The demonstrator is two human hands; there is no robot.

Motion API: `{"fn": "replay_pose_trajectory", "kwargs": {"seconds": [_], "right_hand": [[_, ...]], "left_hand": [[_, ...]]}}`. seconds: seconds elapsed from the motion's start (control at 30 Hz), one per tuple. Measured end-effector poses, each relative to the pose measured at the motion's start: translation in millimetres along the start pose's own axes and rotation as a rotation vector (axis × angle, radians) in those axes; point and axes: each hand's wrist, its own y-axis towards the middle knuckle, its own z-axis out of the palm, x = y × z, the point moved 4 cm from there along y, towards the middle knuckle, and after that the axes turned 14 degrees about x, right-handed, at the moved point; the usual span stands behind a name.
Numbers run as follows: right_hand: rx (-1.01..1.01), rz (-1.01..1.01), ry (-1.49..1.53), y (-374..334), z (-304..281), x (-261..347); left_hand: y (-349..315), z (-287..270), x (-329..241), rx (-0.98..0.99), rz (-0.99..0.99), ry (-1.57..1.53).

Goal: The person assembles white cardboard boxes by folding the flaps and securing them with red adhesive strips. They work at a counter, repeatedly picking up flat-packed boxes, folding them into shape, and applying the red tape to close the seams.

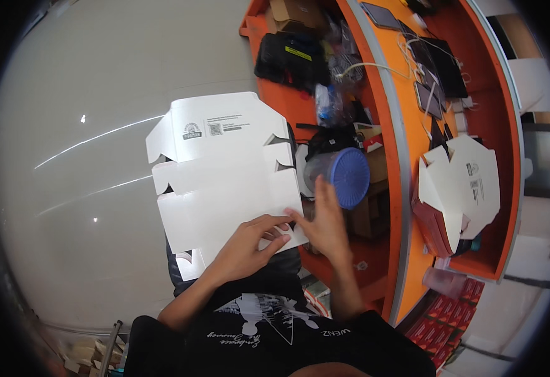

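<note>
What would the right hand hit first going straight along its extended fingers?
Probably the translucent tub with the ridged blue lid: the right hand has its outstretched fingers overlapping the tub in this view. Depth is unclear, so it might pass above.

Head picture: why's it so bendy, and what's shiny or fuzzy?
In the head view, the wide lens bows the orange desk and darkens the corners; head view again, glare streaks the floor, and the right hand looks slightly blurred.
</note>
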Motion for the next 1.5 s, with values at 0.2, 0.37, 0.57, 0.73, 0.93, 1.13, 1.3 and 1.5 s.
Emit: {"fn": "replay_pose_trajectory", "kwargs": {"seconds": [0.2, 0.37, 0.57, 0.73, 0.93, 1.13, 1.3, 1.5], "right_hand": [[0.163, -0.011, 0.191, 16, 32, -27], [0.068, -0.01, 0.346, 11, 30, -31], [-0.108, -0.086, 0.305, 7, 41, -28], [-0.031, -0.015, 0.478, 13, 39, -39], [-0.176, -0.107, 0.222, -2, 33, -16], [-0.198, -0.434, 0.064, -18, 16, 38], [-0.032, -0.608, 0.073, -34, 12, 68], [-0.027, -0.242, 0.295, -45, -6, 24]], "left_hand": [[-18, -22, 12, -0.18, -0.147, 0.001], [0, -18, 16, -0.181, -0.123, -0.021], [9, -11, 21, -0.167, -0.134, 0.018], [6, -15, 25, -0.18, -0.161, 0.057], [9, -15, 32, -0.25, -0.125, 0.024], [21, -4, 19, -0.355, -0.082, -0.34], [18, -18, 4, -0.403, -0.165, -0.218], [6, -40, 9, -0.659, -0.03, -0.394]]}}
